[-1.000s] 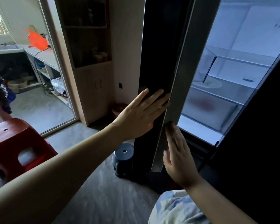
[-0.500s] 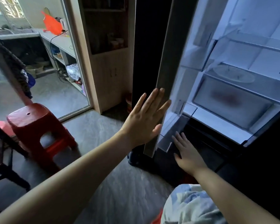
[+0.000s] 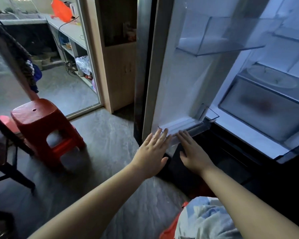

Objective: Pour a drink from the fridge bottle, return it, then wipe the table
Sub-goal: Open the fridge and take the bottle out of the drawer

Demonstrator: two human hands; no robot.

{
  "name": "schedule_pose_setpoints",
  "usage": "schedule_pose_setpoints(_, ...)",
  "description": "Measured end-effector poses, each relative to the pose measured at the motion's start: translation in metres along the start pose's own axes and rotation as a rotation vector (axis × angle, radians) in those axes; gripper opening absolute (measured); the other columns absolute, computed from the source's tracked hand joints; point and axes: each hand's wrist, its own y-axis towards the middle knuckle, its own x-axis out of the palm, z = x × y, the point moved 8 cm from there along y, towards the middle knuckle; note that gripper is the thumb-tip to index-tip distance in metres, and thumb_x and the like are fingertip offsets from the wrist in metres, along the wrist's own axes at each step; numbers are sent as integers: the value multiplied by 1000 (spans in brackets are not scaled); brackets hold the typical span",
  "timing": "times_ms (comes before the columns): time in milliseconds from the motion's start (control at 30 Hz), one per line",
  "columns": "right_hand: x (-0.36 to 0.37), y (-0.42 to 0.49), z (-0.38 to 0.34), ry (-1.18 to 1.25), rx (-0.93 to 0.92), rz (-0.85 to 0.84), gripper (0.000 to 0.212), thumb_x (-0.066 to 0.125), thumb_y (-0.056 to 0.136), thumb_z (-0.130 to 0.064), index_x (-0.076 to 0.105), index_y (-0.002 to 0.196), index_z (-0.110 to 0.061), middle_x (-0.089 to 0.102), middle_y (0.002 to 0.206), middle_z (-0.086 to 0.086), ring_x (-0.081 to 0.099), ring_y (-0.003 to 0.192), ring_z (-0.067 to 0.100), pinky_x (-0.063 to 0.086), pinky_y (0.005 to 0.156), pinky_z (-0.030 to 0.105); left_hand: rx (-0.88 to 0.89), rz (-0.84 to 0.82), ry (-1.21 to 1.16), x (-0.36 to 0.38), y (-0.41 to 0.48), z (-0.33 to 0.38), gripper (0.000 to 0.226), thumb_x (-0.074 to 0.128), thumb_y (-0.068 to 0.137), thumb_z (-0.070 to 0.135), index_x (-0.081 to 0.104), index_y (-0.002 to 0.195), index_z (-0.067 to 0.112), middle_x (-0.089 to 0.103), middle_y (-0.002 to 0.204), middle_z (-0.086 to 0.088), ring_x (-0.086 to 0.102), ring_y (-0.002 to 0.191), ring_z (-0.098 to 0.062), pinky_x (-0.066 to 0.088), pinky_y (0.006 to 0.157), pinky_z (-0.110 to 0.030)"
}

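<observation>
Two bare hands are reaching out low at the open fridge door, and neither is gripping anything. The left hand is spread flat, fingers apart, with its fingertips touching the front lip of the lower door bin. The right hand is sitting just beside it, also flat and relaxed, fingers pointing at the same bin. Two clear door bins are showing in total, the second, upper door bin being well above both hands. One frosted drawer is glowing inside the fridge, up and right of the right hand. No bottle is showing anywhere, so can't tell where it is. One red stool is standing off to the left of the left hand.
</observation>
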Motion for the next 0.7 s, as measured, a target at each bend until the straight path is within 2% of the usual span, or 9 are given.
schedule_pose_setpoints(67,-14,7,13,-54,27,68,68,51,92,-11,16,151,-14,4,157,-4,-3,146,13,12,120,36,-41,-82,-40,15,11,-5,72,39,97,41,3,152,12,-5,160,-8,-7,147,-25,1,120,-40)
schedule_pose_setpoints(133,-29,13,29,-94,73,136,65,50,94,-15,18,150,-11,9,159,3,0,147,18,10,120,37,-81,-119,-76,21,26,-10,68,29,100,40,-6,152,14,-16,159,-6,-17,146,-22,-7,118,-37)
schedule_pose_setpoints(233,-40,23,56,-141,144,148,65,49,96,-29,17,151,-12,10,159,5,1,147,19,3,117,30,-102,-163,-94,34,52,-15,67,29,100,37,-7,152,13,-16,159,-7,-19,145,-22,-10,116,-36)
schedule_pose_setpoints(433,-40,57,95,-177,197,83,72,41,97,-46,10,151,-10,1,160,9,-5,147,24,0,118,33,-154,-184,-59,45,87,-40,69,30,100,40,-2,152,8,-11,160,-10,-14,146,-24,-9,117,-37)
schedule_pose_setpoints(567,-20,74,115,-281,189,-50,88,13,87,-68,-2,151,-9,-10,159,11,-15,145,25,-5,117,36,-200,-237,9,58,92,-62,83,19,92,60,-11,150,9,-20,158,-7,-22,144,-20,-15,115,-33)
schedule_pose_setpoints(600,-16,76,116,-306,169,-65,88,13,88,-67,-4,151,-8,-12,158,11,-16,144,25,-6,117,36,-217,-223,22,57,96,-67,87,17,90,65,-11,151,9,-20,158,-7,-21,144,-21,-16,114,-32)
schedule_pose_setpoints(633,-13,79,116,-307,141,-57,83,21,93,-61,-3,151,-7,-11,158,12,-14,145,25,-6,116,35,-223,-218,34,58,101,-72,89,15,89,68,-11,151,9,-18,158,-6,-20,145,-21,-17,113,-32)
schedule_pose_setpoints(700,-17,85,111,-254,78,35,75,39,97,-46,7,150,-3,3,159,15,-3,147,28,-6,116,34,-215,-204,57,57,107,-81,97,0,80,76,-9,151,10,-15,158,-4,-18,145,-20,-18,112,-32)
